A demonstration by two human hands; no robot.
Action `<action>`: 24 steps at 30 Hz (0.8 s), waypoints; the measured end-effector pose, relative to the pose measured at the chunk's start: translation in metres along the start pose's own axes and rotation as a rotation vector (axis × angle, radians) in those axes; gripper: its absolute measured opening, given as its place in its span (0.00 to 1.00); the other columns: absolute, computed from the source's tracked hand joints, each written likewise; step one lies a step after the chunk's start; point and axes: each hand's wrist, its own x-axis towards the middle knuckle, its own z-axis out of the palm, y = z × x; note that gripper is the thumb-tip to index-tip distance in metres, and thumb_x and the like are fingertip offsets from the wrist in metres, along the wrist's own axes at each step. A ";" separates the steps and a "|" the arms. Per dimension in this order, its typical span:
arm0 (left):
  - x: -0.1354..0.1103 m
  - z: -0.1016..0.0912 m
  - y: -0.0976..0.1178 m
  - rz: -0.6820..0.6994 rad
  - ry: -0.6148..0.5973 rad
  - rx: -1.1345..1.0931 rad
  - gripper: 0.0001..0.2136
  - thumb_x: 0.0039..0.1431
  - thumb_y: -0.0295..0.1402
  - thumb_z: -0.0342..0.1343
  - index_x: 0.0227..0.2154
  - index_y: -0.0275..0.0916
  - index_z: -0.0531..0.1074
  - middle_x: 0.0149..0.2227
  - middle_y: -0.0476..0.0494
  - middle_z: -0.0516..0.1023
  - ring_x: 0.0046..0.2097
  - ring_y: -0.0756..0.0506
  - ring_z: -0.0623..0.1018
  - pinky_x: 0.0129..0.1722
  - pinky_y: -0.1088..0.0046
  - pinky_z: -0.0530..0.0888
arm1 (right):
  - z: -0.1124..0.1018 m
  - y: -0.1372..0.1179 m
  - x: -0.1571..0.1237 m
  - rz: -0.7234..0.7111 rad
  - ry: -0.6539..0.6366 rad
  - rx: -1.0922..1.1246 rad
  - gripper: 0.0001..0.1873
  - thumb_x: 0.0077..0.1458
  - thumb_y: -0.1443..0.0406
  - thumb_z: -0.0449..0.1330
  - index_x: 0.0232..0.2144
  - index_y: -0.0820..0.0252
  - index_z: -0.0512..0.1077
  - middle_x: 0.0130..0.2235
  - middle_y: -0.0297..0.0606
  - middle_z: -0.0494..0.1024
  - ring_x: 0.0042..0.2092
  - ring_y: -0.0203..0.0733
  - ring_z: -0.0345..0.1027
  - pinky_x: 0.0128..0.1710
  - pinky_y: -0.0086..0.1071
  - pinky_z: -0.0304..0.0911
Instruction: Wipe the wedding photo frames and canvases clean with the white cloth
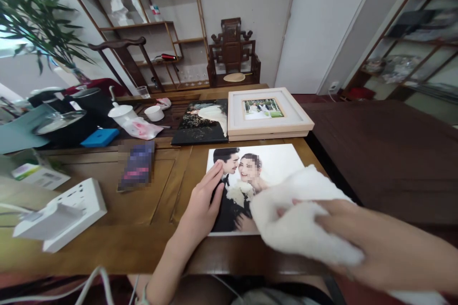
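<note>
A glossy photo panel [223, 209] showing a couple in wedding dress lies flat near the table's front edge. My left hand [205, 198] rests along its left side, fingers stretched out flat on the picture. A white cloth [304, 209] is bunched in my right hand [339, 221], over the right part of the panel. The cloth hides the panel's lower right portion and most of my right fingers. Behind the panel are a dark photo panel [200, 124] and a light wooden picture frame [272, 128] holding a small photo.
On the wooden table [161, 233], a white power strip [77, 209] with a plugged-in adapter sits at left. Further back stand a white teapot [123, 113], a white cup [154, 113], a blue box [100, 137] and a lidded black pot [66, 126]. White cables [102, 279] hang at the front edge.
</note>
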 end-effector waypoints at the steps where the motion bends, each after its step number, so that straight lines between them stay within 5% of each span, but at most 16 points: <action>1: 0.000 0.000 0.000 0.004 0.000 0.000 0.19 0.64 0.31 0.45 0.55 0.29 0.67 0.60 0.35 0.66 0.62 0.43 0.65 0.62 0.63 0.62 | -0.004 0.005 0.012 -0.016 -0.006 -0.010 0.13 0.43 0.64 0.59 0.35 0.51 0.75 0.37 0.38 0.79 0.36 0.47 0.74 0.31 0.34 0.69; 5: -0.001 -0.001 -0.001 0.017 0.003 0.001 0.19 0.64 0.31 0.45 0.55 0.27 0.67 0.59 0.33 0.67 0.62 0.42 0.65 0.62 0.63 0.62 | -0.017 0.029 0.067 -0.100 0.102 -0.039 0.12 0.54 0.57 0.55 0.30 0.59 0.73 0.29 0.43 0.76 0.35 0.51 0.70 0.35 0.39 0.65; 11: -0.001 -0.001 0.001 0.024 0.027 -0.014 0.18 0.64 0.30 0.45 0.55 0.31 0.68 0.60 0.35 0.67 0.62 0.42 0.66 0.61 0.60 0.64 | -0.020 0.054 0.116 -0.144 0.204 -0.022 0.13 0.58 0.57 0.51 0.34 0.59 0.70 0.36 0.43 0.77 0.37 0.49 0.70 0.39 0.38 0.62; 18: -0.001 0.000 0.000 0.022 0.039 -0.032 0.18 0.64 0.30 0.46 0.55 0.37 0.68 0.59 0.38 0.68 0.61 0.42 0.67 0.60 0.59 0.65 | -0.002 0.014 0.058 -0.042 0.084 -0.081 0.06 0.51 0.69 0.54 0.30 0.59 0.70 0.33 0.45 0.76 0.37 0.50 0.71 0.35 0.38 0.67; 22: 0.000 0.001 0.000 0.006 0.027 -0.035 0.18 0.64 0.30 0.46 0.55 0.35 0.68 0.60 0.37 0.67 0.61 0.42 0.66 0.61 0.60 0.63 | 0.006 -0.015 0.011 -0.101 -0.097 0.017 0.27 0.36 0.75 0.54 0.41 0.54 0.74 0.57 0.43 0.69 0.50 0.55 0.70 0.40 0.39 0.71; 24: 0.000 0.001 0.001 -0.008 0.017 -0.038 0.18 0.64 0.30 0.46 0.55 0.35 0.67 0.60 0.37 0.67 0.62 0.42 0.65 0.62 0.61 0.63 | 0.008 -0.021 -0.002 -0.192 -0.156 0.070 0.31 0.35 0.75 0.56 0.45 0.51 0.73 0.60 0.38 0.66 0.55 0.55 0.65 0.44 0.38 0.71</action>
